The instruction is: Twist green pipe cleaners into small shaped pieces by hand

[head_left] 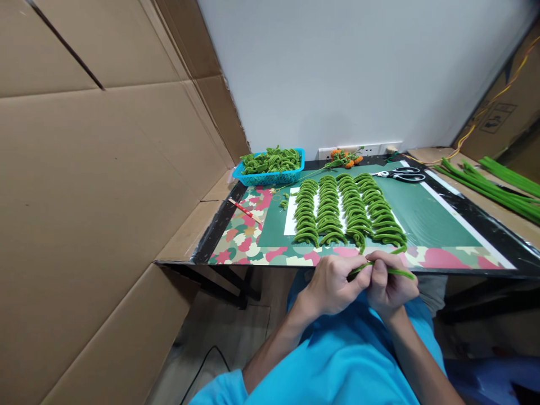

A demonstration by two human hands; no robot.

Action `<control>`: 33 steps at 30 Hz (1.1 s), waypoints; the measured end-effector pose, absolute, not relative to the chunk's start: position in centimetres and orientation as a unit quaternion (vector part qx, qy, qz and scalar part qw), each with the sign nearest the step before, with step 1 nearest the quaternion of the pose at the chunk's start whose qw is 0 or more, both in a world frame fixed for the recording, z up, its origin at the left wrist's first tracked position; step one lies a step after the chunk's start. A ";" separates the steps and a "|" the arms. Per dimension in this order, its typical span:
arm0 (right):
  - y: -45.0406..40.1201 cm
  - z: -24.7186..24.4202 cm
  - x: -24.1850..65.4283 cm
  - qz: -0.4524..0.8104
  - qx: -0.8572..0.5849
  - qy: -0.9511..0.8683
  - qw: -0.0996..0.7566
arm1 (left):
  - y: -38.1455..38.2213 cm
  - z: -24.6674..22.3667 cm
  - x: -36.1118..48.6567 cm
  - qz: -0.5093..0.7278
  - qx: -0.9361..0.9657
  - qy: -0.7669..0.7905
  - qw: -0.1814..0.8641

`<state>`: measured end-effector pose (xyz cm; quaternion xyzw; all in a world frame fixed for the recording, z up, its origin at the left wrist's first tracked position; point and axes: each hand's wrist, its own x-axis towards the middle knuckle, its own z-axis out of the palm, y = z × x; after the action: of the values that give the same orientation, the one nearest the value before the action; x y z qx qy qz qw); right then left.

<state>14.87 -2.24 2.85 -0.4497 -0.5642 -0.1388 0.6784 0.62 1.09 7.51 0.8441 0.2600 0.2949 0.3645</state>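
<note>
Close to the table's front edge, my left hand [341, 283] and my right hand [390, 281] meet, both with fingers closed on a green pipe cleaner [400, 273]. One end of it sticks out past my right fingers; the part between my hands is mostly covered. Just beyond my hands, several columns of curved green pipe cleaner pieces [329, 208] lie on white paper [290, 219] over a green cutting mat [434, 214]. A few pieces at the near end of the columns hang toward my hands.
A blue basket [270, 179] of curled green pieces stands at the back left. Black-handled scissors [407, 175], orange flowers [348, 157] and a red-and-white strip [244, 210] lie about. Long green pipe cleaners [489, 188] rest at right. Cardboard [97, 185] walls the left side.
</note>
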 end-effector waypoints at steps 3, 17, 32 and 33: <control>-2.3 2.8 14.8 -0.136 -0.447 -0.563 0.682 | 1.1 7.5 0.6 0.299 0.842 0.259 0.367; -2.3 2.5 15.0 -0.134 -0.446 -0.568 0.679 | 0.8 7.0 0.8 0.309 0.863 0.264 0.301; -2.3 2.4 15.0 -0.149 -0.435 -0.574 0.678 | 0.6 5.6 1.0 0.350 0.872 0.249 0.234; -2.3 2.3 15.0 -0.148 -0.436 -0.573 0.678 | 0.6 5.6 1.0 0.351 0.873 0.248 0.232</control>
<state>15.04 -2.28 2.33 -0.4358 -0.5727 -0.1482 0.6783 1.04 0.64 5.57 0.8728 0.2480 0.3508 0.2316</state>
